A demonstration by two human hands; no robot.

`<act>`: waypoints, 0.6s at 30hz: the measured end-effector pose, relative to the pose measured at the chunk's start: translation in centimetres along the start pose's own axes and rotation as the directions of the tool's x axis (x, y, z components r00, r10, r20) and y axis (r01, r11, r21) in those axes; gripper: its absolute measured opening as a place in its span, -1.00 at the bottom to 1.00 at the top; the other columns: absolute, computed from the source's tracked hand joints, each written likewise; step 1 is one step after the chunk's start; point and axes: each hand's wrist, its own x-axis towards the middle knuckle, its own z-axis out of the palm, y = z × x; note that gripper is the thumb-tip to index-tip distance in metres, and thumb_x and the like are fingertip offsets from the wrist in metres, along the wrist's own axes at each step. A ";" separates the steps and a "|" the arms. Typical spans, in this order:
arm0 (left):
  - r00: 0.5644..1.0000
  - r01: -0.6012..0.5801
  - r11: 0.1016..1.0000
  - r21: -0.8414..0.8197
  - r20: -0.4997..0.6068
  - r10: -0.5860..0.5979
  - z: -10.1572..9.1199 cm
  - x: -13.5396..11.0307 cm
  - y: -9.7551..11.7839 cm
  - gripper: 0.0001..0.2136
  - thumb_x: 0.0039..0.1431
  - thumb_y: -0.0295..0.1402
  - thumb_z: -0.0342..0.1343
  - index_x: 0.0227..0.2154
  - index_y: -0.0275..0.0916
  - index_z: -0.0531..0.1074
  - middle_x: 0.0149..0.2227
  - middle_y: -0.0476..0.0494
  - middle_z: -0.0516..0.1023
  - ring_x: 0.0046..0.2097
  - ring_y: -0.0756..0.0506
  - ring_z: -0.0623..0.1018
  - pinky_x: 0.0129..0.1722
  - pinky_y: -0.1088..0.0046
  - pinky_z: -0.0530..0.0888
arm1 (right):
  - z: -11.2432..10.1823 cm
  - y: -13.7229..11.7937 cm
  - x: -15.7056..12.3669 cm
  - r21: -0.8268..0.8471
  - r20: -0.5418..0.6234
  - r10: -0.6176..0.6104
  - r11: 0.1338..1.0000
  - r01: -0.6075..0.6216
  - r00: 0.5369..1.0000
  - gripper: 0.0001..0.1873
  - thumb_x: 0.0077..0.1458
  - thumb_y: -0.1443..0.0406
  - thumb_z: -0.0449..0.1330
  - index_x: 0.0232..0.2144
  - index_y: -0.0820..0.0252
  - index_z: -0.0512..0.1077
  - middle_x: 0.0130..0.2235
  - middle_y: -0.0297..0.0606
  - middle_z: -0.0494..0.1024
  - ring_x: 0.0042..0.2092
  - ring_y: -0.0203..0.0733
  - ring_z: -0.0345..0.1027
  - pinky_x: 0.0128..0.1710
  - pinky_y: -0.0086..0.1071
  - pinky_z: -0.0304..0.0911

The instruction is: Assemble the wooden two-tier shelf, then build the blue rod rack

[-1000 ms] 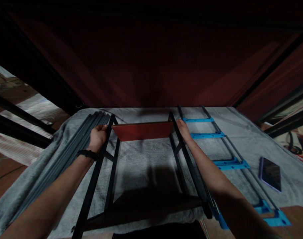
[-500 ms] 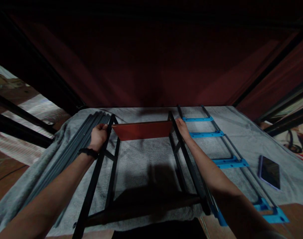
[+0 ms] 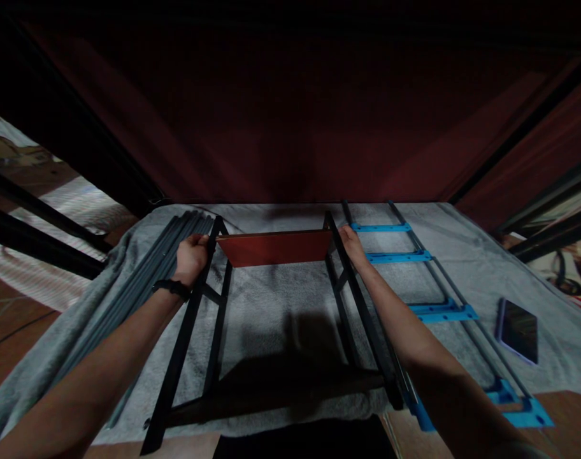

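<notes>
A black frame (image 3: 188, 347) with two side sections and a near crossbar stands on a grey cloth. A reddish-brown board (image 3: 276, 248) spans its far end, between the two sides. My left hand (image 3: 193, 258), with a dark band on the wrist, is closed at the upper part of the left side rail. On the opposite side, my right hand (image 3: 351, 245) grips the right rail by the board's end, its fingertips partly hidden behind the rail. The board's ends lie close to both hands.
A bundle of grey tubes (image 3: 128, 312) lies on the grey cloth (image 3: 467, 255) at left. To the right lies a ladder-like assembly of grey tubes with blue plastic pieces (image 3: 398, 257). Beyond it is a phone (image 3: 518, 330). A dark red panel (image 3: 295, 127) rises behind.
Both hands keep their places on the frame's sides, with the left fingers slightly shifted at the rail. The whole view moves a little; the frame and board look otherwise the same.
</notes>
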 end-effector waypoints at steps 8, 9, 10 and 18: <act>1.000 -0.005 0.999 0.036 0.005 0.005 -0.2 -0.5 0.4 -0.76 0.20 -0.21 0.03 -0.34 -0.28 0.48 -0.44 -0.14 0.51 -0.35 -0.14 0.49 -0.31 0.37 0.45 | 0.1 -0.5 -0.2 0.006 -0.019 0.009 1.000 -0.009 1.000 -0.60 0.17 -0.11 -0.01 -0.44 0.04 0.21 -0.48 -0.40 0.28 -0.35 -0.18 0.22 -0.32 -0.35 0.16; 1.000 -0.004 0.999 0.040 0.002 0.004 -0.2 -0.6 0.6 -0.76 0.20 -0.21 0.03 -0.35 -0.27 0.48 -0.45 -0.14 0.51 -0.35 -0.14 0.49 -0.30 0.37 0.44 | 0.1 -0.5 -0.2 -0.006 -0.023 0.001 1.000 -0.001 1.000 -0.61 0.18 -0.10 -0.01 -0.44 0.04 0.21 -0.48 -0.40 0.28 -0.35 -0.18 0.22 -0.32 -0.35 0.16; 1.000 -0.002 0.999 0.045 -0.001 0.002 -0.3 -0.8 0.8 -0.77 0.20 -0.22 0.03 -0.36 -0.27 0.48 -0.45 -0.14 0.50 -0.35 -0.14 0.49 -0.30 0.37 0.44 | 0.0 -0.5 -0.2 -0.019 -0.024 -0.004 1.000 0.003 1.000 -0.62 0.18 -0.08 -0.01 -0.44 0.04 0.22 -0.48 -0.40 0.28 -0.35 -0.18 0.22 -0.32 -0.35 0.16; 1.000 -0.009 0.998 0.059 0.006 0.009 -0.5 -1.4 2.0 -0.82 0.21 -0.29 0.02 -0.39 -0.26 0.45 -0.49 -0.10 0.48 -0.41 -0.11 0.46 -0.38 0.43 0.38 | -0.2 -0.8 0.1 -0.028 -0.004 0.026 0.999 -0.026 1.000 -0.62 0.21 -0.05 0.01 -0.47 0.05 0.23 -0.50 -0.40 0.32 -0.34 -0.18 0.27 -0.32 -0.37 0.20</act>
